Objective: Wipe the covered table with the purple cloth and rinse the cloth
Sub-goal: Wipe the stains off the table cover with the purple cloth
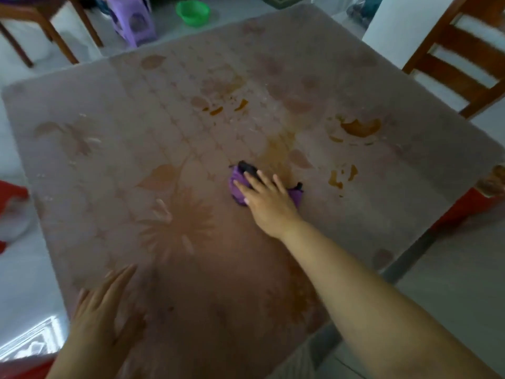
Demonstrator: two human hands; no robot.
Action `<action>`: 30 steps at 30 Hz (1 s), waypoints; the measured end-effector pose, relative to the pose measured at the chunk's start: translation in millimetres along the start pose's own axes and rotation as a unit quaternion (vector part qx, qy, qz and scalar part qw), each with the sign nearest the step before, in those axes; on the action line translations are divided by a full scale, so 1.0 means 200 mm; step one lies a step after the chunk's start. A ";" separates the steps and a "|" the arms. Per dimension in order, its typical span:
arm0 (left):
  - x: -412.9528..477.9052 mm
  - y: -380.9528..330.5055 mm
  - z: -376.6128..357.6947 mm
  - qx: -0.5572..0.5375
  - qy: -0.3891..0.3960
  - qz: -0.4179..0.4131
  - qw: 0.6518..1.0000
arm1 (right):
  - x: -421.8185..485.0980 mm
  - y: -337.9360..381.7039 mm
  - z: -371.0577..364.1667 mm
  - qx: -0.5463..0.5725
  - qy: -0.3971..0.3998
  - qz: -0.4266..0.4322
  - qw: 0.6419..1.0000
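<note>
Under the right hand (266, 201), purple cloth (236, 188) half-hidden.

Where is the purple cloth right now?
In the head view, the purple cloth lies near the middle of the covered table, pressed under the right hand, with orange spills just beyond and to its right.

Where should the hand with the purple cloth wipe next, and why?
Probably slide it to the right. The right hand presses flat on the purple cloth, and the nearest orange puddle sits unwiped just beside it on the table cover. The left hand rests flat near the table's edge, likely steadying.
</note>
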State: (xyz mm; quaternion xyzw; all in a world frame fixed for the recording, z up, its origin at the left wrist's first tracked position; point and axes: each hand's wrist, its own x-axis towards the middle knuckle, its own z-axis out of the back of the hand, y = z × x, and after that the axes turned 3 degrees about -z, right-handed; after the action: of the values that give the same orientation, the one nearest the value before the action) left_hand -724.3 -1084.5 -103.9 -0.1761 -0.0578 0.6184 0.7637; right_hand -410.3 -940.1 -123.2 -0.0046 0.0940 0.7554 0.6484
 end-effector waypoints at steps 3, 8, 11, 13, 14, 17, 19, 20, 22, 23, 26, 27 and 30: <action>0.02 -0.26 0.05 -0.015 -0.034 0.054 0.998 | -0.03 -0.35 0.04 -0.023 0.006 -0.008 1.000; 0.00 -0.57 -0.02 -0.061 0.001 0.135 0.989 | -0.25 -0.56 0.08 0.024 0.041 -0.082 0.995; 0.00 -0.68 -0.04 -0.070 -0.017 0.173 0.982 | -0.35 -0.36 0.05 0.061 0.033 -0.052 0.996; -0.01 -0.72 -0.03 -0.068 -0.019 0.197 0.978 | -0.39 -0.14 0.02 0.088 0.062 0.024 0.994; -0.01 -0.72 -0.02 -0.066 -0.017 0.205 0.976 | -0.41 -0.01 -0.01 0.103 0.075 0.072 0.989; -0.01 -0.70 0.00 -0.075 -0.022 0.206 0.975 | -0.53 0.30 -0.07 0.117 0.138 0.215 0.960; -0.02 -0.66 0.01 -0.078 -0.013 0.198 0.977 | -0.61 0.37 -0.09 0.086 0.172 0.274 0.942; -0.03 -0.64 0.01 -0.077 -0.004 0.196 0.978 | -0.65 0.35 -0.09 0.072 0.182 0.293 0.936; -0.04 -0.61 0.02 -0.077 0.007 0.191 0.978 | -0.70 0.25 -0.08 0.064 0.178 0.311 0.931; -0.05 -0.59 0.02 -0.080 0.009 0.188 0.979 | -0.72 0.17 -0.08 0.062 0.168 0.312 0.933; -0.06 -0.55 0.00 -0.094 0.006 0.166 0.982 | -0.78 -0.11 -0.09 -0.043 0.087 0.302 0.948; -0.07 -0.52 -0.01 -0.100 0.009 0.161 0.982 | -0.79 -0.20 -0.08 -0.095 0.083 0.266 0.956; -0.09 -0.49 -0.01 -0.112 0.005 0.134 0.985 | -0.80 -0.49 -0.03 -0.132 0.056 0.141 0.979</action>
State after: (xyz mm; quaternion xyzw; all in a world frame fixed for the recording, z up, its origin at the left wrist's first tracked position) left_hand -638.4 -1119.9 -69.7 -0.2693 -0.0988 0.7037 0.6500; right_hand -290.4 -1083.1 -122.8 -0.1194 0.0290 0.8438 0.5224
